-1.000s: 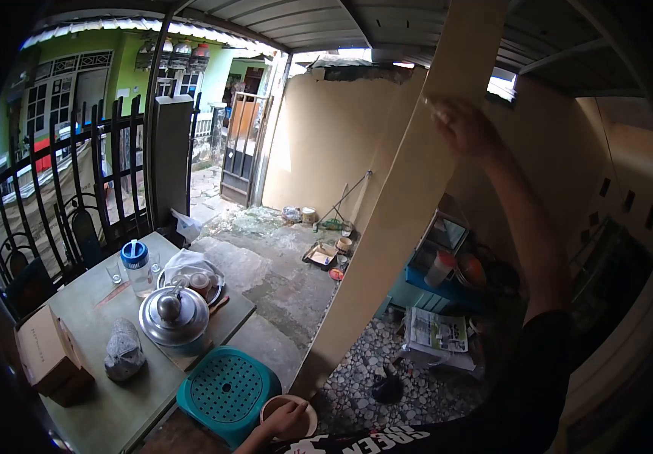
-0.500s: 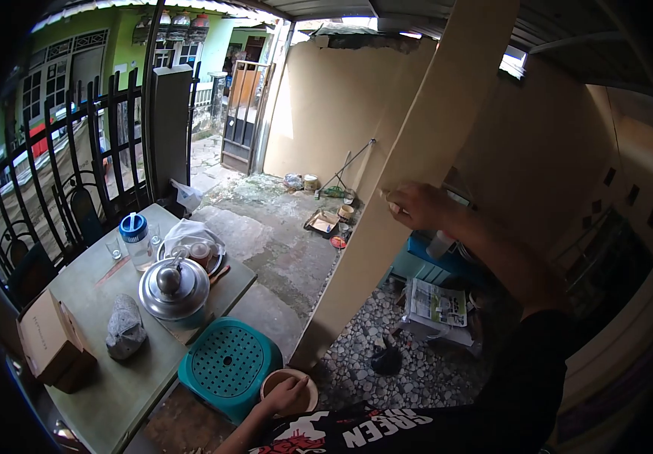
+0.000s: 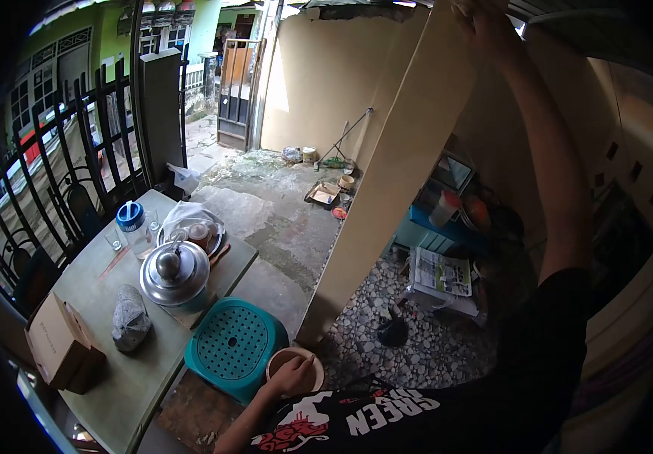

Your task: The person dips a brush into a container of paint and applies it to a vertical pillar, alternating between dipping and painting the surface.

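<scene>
My left hand (image 3: 291, 376) is closed over the rim of a round beige tub (image 3: 316, 371), held low in front of my body. Beside the tub stands a turquoise plastic stool (image 3: 232, 337) with a perforated seat. High up at the top edge of the view, my right hand (image 3: 485, 30) is against the upper part of a beige pillar (image 3: 394, 181). Its fingers are bent together, and whatever they hold is too small and too near the edge to make out.
A table (image 3: 114, 393) on the left bears a cardboard box (image 3: 57, 344), a silver-lidded pot (image 3: 175, 272), a blue-lidded jug (image 3: 135, 231) and a wrapped grey bundle (image 3: 129, 318). Newspapers (image 3: 441, 272) lie stacked right of the pillar. A paint tray (image 3: 323, 193) sits on the floor beyond.
My right hand has risen along the pillar from mid-height to near the top of the view. The left hand stays on the tub, and the view has shifted slightly.
</scene>
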A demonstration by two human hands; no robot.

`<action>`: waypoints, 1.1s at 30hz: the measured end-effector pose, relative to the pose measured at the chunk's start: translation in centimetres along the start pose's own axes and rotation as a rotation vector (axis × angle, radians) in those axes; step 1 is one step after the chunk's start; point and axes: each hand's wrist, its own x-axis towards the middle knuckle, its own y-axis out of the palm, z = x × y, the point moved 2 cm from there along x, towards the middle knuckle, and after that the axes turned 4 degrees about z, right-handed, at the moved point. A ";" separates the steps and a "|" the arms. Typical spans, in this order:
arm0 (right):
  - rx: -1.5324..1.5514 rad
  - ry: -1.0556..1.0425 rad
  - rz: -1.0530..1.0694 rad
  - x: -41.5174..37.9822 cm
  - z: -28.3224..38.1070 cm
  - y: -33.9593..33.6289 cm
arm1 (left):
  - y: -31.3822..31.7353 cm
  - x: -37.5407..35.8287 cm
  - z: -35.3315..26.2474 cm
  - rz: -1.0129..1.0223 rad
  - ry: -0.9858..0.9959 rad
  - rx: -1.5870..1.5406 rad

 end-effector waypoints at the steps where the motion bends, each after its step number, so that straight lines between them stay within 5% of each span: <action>1: -0.033 0.057 0.000 0.3 0.7 -0.6 | -0.2 -0.2 -0.2 -0.019 0.026 -0.017; 4: -0.091 -0.085 0.034 -1.0 3.8 0.0 | -0.3 -0.4 0.1 -0.086 0.068 -0.034; 6: -0.022 -0.003 0.192 -4.6 5.7 3.8 | -0.8 -0.6 0.0 -0.088 0.064 -0.018; 11: 0.423 -0.056 0.404 -14.1 16.6 6.8 | -1.3 -0.6 -0.9 0.057 -0.186 -0.165; 15: 0.683 0.024 0.547 -18.0 22.3 6.6 | -0.8 -0.2 -0.3 0.074 -0.043 -0.018; 19: 0.684 0.088 0.517 -16.1 19.6 6.5 | -1.1 -0.4 -2.0 0.123 -0.089 -0.048; 23: 0.413 0.083 0.192 -8.2 9.0 3.4 | 0.5 0.8 2.4 -0.052 0.362 0.141; 24: 0.338 0.077 0.157 -6.4 6.4 2.6 | 0.3 0.7 2.4 0.098 0.258 0.187; 26: 0.244 0.065 0.104 -3.4 2.5 0.7 | 0.9 1.8 4.0 0.075 0.180 0.160; 29: 0.029 0.044 -0.015 0.4 -1.6 -1.9 | -0.8 -0.7 -2.0 -0.004 -0.090 -0.160; 30: -0.021 0.038 -0.066 1.3 -2.9 -1.9 | -0.1 -0.1 -0.1 -0.110 0.127 -0.067; 31: -0.065 0.035 -0.113 1.9 -3.8 -1.9 | -0.3 -0.2 -0.6 -0.029 0.048 -0.113; 33: -0.150 -0.008 -0.176 2.5 -4.3 -1.7 | 0.5 0.4 0.5 -0.165 0.294 -0.025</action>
